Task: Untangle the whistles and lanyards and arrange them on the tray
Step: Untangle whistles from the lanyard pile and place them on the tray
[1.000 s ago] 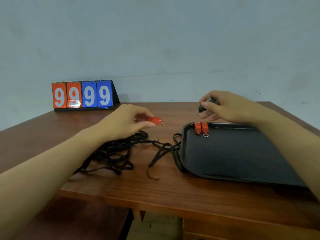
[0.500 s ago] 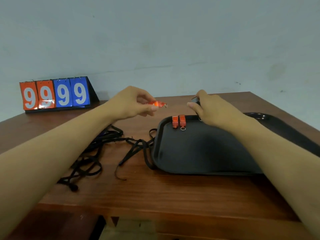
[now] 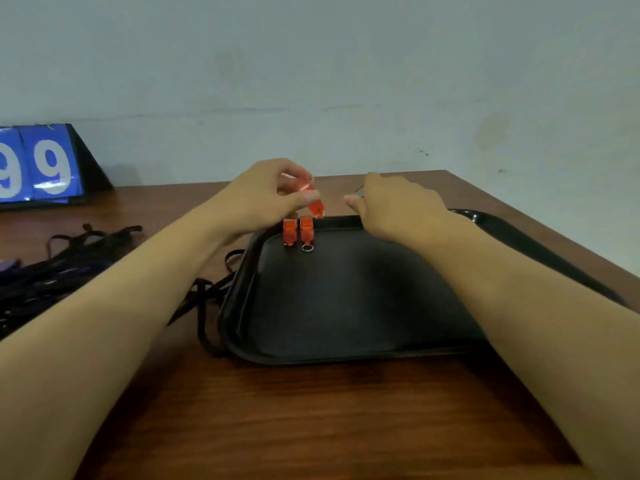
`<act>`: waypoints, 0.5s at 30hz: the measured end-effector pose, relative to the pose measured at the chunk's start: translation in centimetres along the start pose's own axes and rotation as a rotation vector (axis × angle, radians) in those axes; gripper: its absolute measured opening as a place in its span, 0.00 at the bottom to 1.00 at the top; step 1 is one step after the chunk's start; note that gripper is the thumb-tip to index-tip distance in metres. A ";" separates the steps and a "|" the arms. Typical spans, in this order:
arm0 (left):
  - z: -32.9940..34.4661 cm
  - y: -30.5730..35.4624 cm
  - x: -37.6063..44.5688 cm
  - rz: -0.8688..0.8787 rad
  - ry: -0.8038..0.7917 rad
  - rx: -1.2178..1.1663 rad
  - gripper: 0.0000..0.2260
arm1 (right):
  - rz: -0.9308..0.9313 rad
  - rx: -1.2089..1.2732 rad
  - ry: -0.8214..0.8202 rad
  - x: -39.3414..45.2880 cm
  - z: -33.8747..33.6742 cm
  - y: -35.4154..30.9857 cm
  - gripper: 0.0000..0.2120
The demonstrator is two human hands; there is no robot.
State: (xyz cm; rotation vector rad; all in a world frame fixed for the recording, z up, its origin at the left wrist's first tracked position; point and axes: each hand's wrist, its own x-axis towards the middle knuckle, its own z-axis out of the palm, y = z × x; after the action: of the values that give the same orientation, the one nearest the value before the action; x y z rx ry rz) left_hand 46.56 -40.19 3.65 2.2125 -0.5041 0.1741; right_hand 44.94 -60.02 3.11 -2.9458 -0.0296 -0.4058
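My left hand (image 3: 263, 199) pinches an orange whistle (image 3: 310, 199) just above the far left corner of the black tray (image 3: 346, 306). Two more orange whistles (image 3: 298, 231) lie side by side on that corner, directly below the held one. Over the tray's far rim, my right hand (image 3: 398, 206) has its back to the camera, and a thin dark sliver of a small object (image 3: 359, 188) sticks out past its curled fingers. A tangle of black lanyards (image 3: 52, 268) lies on the table to the left, with some straps (image 3: 207, 299) reaching the tray's left edge.
A flip scoreboard (image 3: 41, 168) showing blue 9s stands at the back left against the wall. The wooden table (image 3: 311, 410) stretches bare toward me in front of the tray. The table's right edge runs close behind the tray.
My left hand has carried the orange whistle rightward from above the lanyards to above the tray's far left corner. My right hand has shifted slightly over the tray's far rim. The camera view has turned right.
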 end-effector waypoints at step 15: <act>1.9 0.4 -0.6 0.126 0.001 0.251 0.09 | 0.007 0.240 -0.150 0.2 0.3 -0.9 0.18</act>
State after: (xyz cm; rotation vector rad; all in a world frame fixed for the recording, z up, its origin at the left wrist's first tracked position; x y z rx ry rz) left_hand 45.77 -41.70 2.55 2.4243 -0.6515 0.3194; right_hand 45.17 -59.08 2.98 -2.7308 -0.0812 -0.1662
